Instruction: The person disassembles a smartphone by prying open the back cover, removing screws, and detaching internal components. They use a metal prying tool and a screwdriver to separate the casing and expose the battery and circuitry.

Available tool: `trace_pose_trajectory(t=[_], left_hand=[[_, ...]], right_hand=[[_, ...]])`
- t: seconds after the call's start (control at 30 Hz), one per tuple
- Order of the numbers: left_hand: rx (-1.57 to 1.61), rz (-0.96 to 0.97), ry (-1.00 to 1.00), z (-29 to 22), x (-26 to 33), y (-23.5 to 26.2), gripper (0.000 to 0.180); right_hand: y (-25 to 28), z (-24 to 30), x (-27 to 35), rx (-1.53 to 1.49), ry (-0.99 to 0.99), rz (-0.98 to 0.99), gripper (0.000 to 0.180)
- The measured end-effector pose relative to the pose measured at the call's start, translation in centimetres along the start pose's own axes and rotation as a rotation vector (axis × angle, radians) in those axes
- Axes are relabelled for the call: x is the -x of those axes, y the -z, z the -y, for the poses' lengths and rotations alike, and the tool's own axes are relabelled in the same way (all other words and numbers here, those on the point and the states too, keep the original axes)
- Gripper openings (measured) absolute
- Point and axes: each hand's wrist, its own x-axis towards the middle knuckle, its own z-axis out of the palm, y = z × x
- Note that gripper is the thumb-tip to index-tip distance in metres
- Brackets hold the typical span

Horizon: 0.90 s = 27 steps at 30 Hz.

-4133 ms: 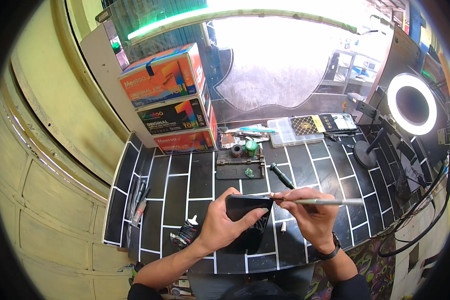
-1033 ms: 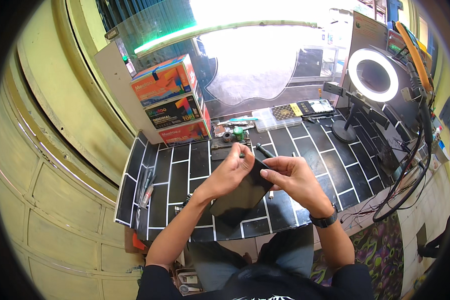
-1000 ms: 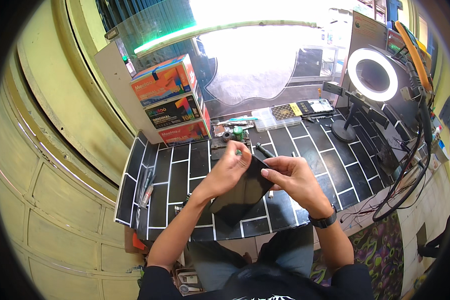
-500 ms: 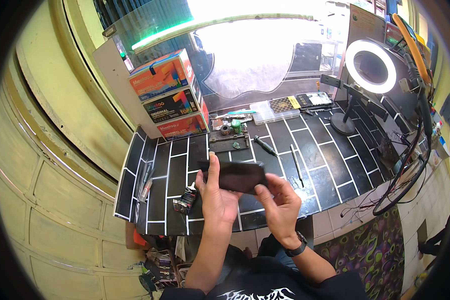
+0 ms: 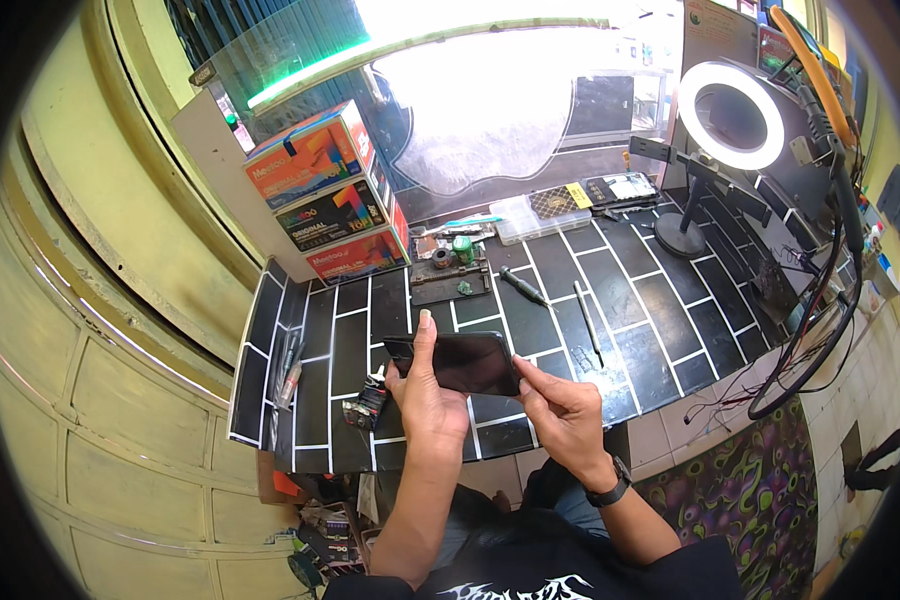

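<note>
Grip state: both clamped on the dark phone [image 5: 470, 362]. Left grip [image 5: 433, 408] has its thumb straight up across the left part with fingers behind; right grip [image 5: 568, 403] pinches the right end between thumb and fingers. We read that as left carrying the weight, right steadying. Phone is up off the bench [image 5: 650, 300], above its front-edge side, long side running left-right, glossy face toward us, probably for a close look. Can't tell if it's one piece or parted; our thumb covers the left part.

Slim silver tool [image 5: 588, 322] and dark green screwdriver [image 5: 525, 286] lie loose right of centre, likely parked there for easy right-hand reach. Black fixture [image 5: 450, 290] sits behind the phone, left of centre, with the green jar [image 5: 462, 250] at its back, presumably grouped as small-work kit.

Small dark bottle [image 5: 368, 402] is near the front edge, just left of our left wrist. Boxes [image 5: 320, 190] stack at the back left corner, ring light [image 5: 688, 115] stands toward the back right corner; both seem set there to stay clear of our arms.
</note>
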Motion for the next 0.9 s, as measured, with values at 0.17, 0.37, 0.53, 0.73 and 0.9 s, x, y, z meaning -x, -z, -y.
trace_pose_trajectory(t=[0.17,0.37,0.53,0.73,0.9], left_hand=[[-0.036,-0.062,-0.060,-0.2,0.7,-0.3,0.119],[-0.068,-0.156,-0.141,0.0,2.9,-2.0,0.121],[-0.115,-0.193,-0.127,0.1,3.0,-1.9,0.122],[-0.170,-0.190,-0.176,0.6,3.6,-2.0,0.122],[-0.199,-0.176,-0.185,1.2,3.8,-1.6,0.126]], right_hand=[[-0.1,0.3,-0.5,0.058,0.032,-0.012,0.030],[0.1,-0.1,-0.7,0.108,0.015,-0.057,0.024],[0.4,-0.2,-0.8,0.150,0.059,-0.024,0.029],[0.6,0.6,-1.7,0.178,0.158,-0.025,0.036],[1.0,0.4,-1.6,0.225,0.197,-0.033,0.036]])
